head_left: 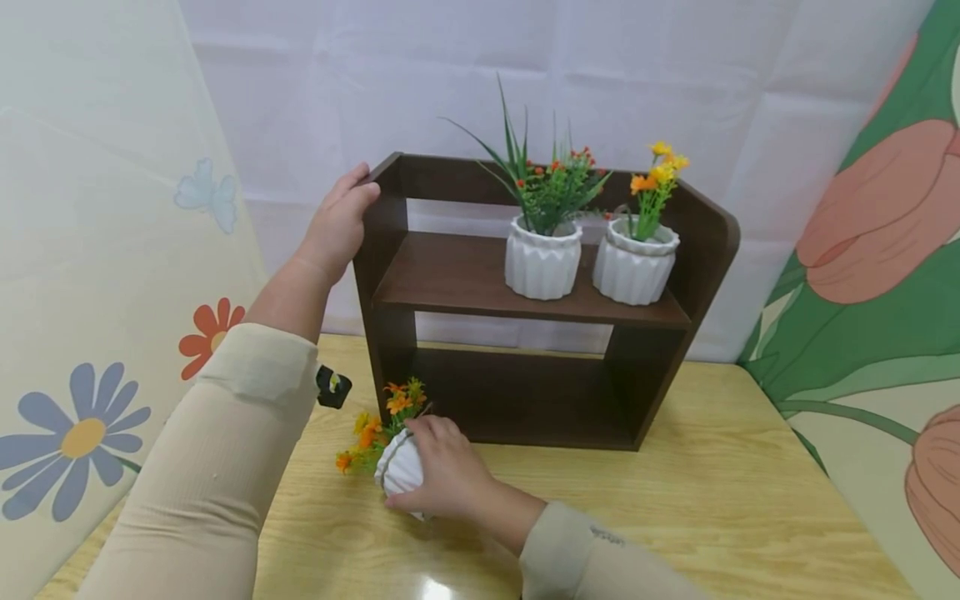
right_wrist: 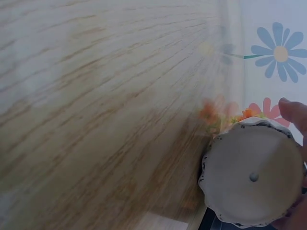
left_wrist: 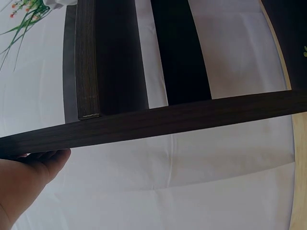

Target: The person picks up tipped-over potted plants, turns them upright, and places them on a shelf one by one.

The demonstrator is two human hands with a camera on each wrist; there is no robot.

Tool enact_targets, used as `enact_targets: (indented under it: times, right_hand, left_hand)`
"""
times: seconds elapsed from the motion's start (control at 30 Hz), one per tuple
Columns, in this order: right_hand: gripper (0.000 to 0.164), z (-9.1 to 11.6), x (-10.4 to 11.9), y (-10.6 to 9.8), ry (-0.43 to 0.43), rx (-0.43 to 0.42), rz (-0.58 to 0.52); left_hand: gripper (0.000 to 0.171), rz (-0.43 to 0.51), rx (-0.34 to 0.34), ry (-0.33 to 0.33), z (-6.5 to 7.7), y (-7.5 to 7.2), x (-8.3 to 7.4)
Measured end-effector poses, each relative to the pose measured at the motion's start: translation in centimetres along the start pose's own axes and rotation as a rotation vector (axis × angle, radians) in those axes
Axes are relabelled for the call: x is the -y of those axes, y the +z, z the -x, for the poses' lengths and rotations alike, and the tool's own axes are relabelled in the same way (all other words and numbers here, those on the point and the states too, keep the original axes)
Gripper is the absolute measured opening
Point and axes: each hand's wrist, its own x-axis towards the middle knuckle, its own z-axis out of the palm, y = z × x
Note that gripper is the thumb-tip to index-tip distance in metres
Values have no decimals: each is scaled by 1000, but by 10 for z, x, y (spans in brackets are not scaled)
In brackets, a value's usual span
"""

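Observation:
My right hand [head_left: 453, 467] grips a white fluted flower pot [head_left: 402, 465] around its side, near the table's surface. The pot is tilted, so its orange and yellow artificial flowers [head_left: 369, 432] lean to the far left. In the right wrist view the pot's round base [right_wrist: 252, 175], with a small hole in it, faces the camera. My left hand [head_left: 337, 221] rests against the upper left side panel of a dark brown two-tier shelf [head_left: 450, 267]; in the left wrist view its fingers [left_wrist: 55, 163] lie along the panel's outer face.
On the upper tier stand a white pot [head_left: 543, 262] with grass and red flowers and another white pot [head_left: 636, 265] with yellow-orange flowers. A small black object [head_left: 332, 387] shows beside the left sleeve. The wooden table [head_left: 712, 500] meets cloth-covered walls.

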Motion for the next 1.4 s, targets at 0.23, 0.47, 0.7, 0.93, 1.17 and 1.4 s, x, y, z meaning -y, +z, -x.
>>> enact_targets:
  times: [0.23, 0.47, 0.7, 0.93, 1.17, 1.4]
  right_hand:
    - [96, -1, 1, 2, 26, 8, 19]
    - [98, -2, 4, 1, 42, 31, 44]
    - [104, -6, 9, 5, 78, 69, 138]
    - [107, -8, 13, 10, 118, 64, 229]
    - [104, -7, 16, 9, 132, 72, 249]
    - [98, -5, 15, 10, 132, 56, 203]
  left_hand:
    - [60, -17, -5, -10, 0, 0, 0]
    - [60, -21, -8, -16, 0, 0, -1]
    - [60, -23, -2, -22, 0, 0, -1]
    - [60, -14, 0, -19, -1, -1, -1]
    - [59, -17, -4, -21, -1, -1, -1]
    - [60, -23, -5, -12, 0, -1, 0]
